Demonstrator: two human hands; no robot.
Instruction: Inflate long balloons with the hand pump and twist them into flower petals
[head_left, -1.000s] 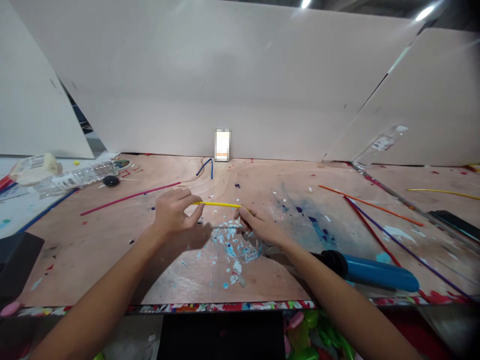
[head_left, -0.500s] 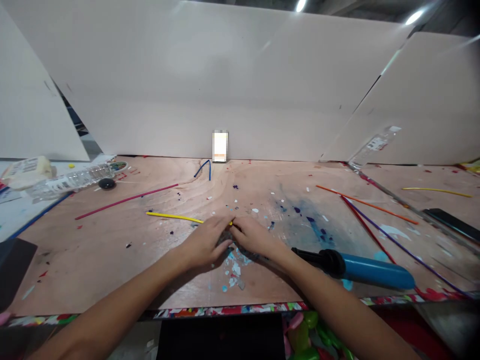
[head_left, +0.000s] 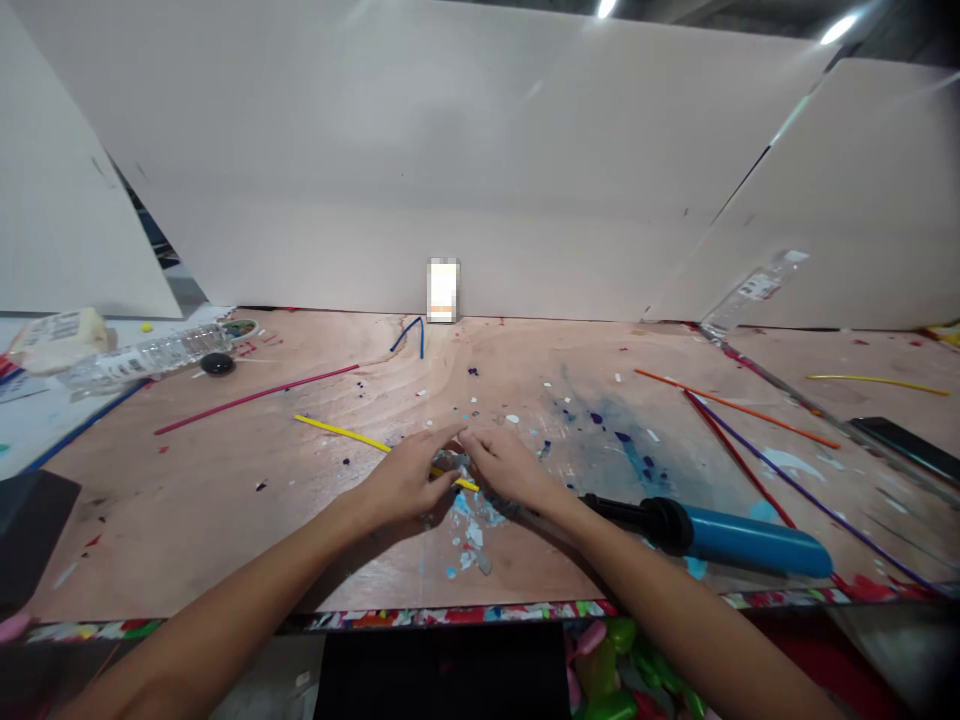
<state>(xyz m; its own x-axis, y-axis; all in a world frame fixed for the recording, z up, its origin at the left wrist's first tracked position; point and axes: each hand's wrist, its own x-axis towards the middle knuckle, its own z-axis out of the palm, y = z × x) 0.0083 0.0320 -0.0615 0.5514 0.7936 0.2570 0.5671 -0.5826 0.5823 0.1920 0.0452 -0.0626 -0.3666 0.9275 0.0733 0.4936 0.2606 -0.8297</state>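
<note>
A thin yellow uninflated modelling balloon (head_left: 341,431) slants across the table. It passes beneath my left hand (head_left: 399,478), and its near end shows in the gap between my hands. My left hand arches over the balloon, thumb apart from the fingers, without a visible grip. My right hand (head_left: 511,468) lies opposite, fingers stretched toward the left fingertips, holding nothing that I can see. The fingertips of both hands nearly meet. Beside my right forearm lies a blue hand pump (head_left: 757,540) with a black nozzle end.
Pink (head_left: 255,400), orange (head_left: 735,407), red (head_left: 739,460) and purple (head_left: 802,500) balloons lie around. A folded blue balloon (head_left: 421,338) is near a propped phone (head_left: 443,290). Plastic bottles (head_left: 161,358) stand or lie at the sides. White panels (head_left: 480,170) border the back; scraps dot the tabletop.
The yellow balloon's near end, earlier at my joined fingertips, now lies lower, between my hands. My fingers have loosened and stretched out. The camera view has shifted slightly.
</note>
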